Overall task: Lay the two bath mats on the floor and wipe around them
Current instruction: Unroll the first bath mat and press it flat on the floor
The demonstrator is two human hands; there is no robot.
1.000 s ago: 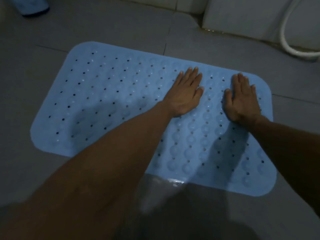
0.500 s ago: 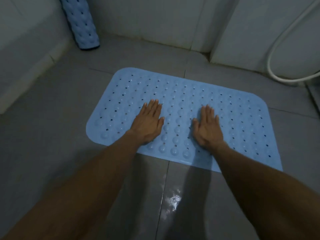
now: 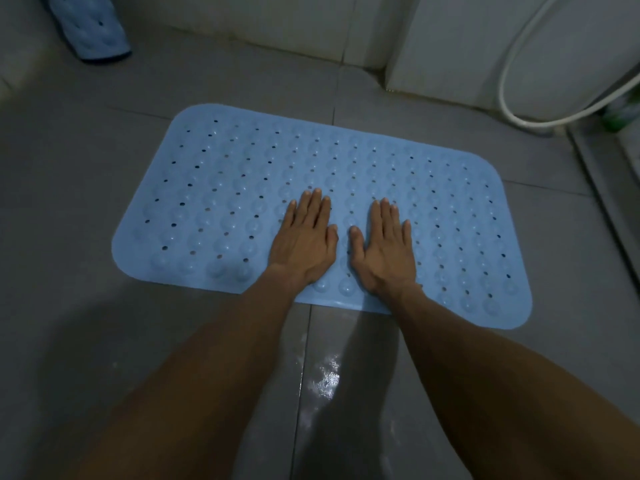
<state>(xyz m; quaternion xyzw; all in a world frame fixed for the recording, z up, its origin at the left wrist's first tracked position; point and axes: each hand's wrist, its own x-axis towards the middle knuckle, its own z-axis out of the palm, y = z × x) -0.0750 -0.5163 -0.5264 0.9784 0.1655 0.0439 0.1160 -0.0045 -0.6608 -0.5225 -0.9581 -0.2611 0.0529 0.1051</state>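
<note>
The fingers [image 3: 313, 211] of the left hand [image 3: 304, 244] lie straight and close together, flat on the blue bath mat [image 3: 225, 188], holding nothing. Those of the right hand [image 3: 384, 247] lie the same way, straight and pressed palm-down on the mat, with the thumb set a little apart. The two hands sit side by side near the mat's near edge, thumbs close but not touching, both forearms reaching in from the bottom of the view.

Nearest the camera, the grey tiled floor [image 3: 86, 271] shows a wet, shiny patch [image 3: 327, 375] along a grout line between the arms. Beyond it the mat lies flat and spread out on the floor, a rounded rectangle covered in rows of raised bumps and small holes, its long side running left to right and slightly skewed to the tile joints.

Farther back, in the top left corner, a second blue bath mat [image 3: 93, 26] stands rolled up on the floor against the wall, well apart from the flat one. Along the far side runs a pale tiled wall [image 3: 277, 19], and at the upper right a white hose [image 3: 509, 84] loops down in front of it.
</note>
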